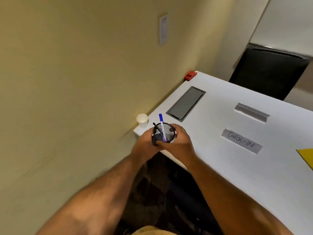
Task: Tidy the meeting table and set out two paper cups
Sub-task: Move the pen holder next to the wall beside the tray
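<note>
A black mesh pen holder [166, 131] sits between both my hands at the near left corner of the white table [220, 163]. My left hand [145, 146] wraps its left side and my right hand [177, 143] its right side. A blue-capped pen [161, 123] and a black pen [156, 128] stick up out of it. One white paper cup [142, 120] stands upright at the table's corner, just left of the holder and close to the wall.
A grey cable hatch [186, 103] is set into the tabletop. Two grey tape strips lie to the right, one blank [251, 112], one reading CHECK-IN [241, 141]. A yellow sheet [307, 156] shows at the right edge. A red object [190, 75] sits at the far corner, a black chair [267, 72] beyond.
</note>
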Motion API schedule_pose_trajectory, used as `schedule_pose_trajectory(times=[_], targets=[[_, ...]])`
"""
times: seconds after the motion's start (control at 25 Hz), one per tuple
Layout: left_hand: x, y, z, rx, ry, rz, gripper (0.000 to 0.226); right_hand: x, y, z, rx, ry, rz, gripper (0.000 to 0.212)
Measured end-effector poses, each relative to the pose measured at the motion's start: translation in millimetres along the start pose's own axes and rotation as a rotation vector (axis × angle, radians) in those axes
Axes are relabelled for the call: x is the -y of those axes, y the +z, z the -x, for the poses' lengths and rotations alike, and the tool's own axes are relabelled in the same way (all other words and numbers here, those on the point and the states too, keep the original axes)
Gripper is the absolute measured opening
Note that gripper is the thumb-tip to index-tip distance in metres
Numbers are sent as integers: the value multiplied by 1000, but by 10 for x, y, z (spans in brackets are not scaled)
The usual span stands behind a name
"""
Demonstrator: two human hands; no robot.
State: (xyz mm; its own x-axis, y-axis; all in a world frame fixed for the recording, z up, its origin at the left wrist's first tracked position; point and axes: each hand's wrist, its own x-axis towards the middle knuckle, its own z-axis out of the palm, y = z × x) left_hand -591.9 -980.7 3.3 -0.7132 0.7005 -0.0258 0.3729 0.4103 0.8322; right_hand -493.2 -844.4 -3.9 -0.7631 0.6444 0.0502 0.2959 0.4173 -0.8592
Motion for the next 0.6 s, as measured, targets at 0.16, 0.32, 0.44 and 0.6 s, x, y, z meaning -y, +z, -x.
schedule_pose_trajectory(times=[0.16,0.32,0.44,0.6], targets=[[401,-531,-332,146,11,-84,69,293,505,-176,-99,22,85,88],[719,-838,-664,202,-17,-131,76,541,757,-331,-157,122,64,67],[797,-901,-917,171,-25,-87,74,615,807,-531,-205,214,60,59],[852,-876,-1279,169,-49,-75,67,507,875,-929,-244,284,6,58]])
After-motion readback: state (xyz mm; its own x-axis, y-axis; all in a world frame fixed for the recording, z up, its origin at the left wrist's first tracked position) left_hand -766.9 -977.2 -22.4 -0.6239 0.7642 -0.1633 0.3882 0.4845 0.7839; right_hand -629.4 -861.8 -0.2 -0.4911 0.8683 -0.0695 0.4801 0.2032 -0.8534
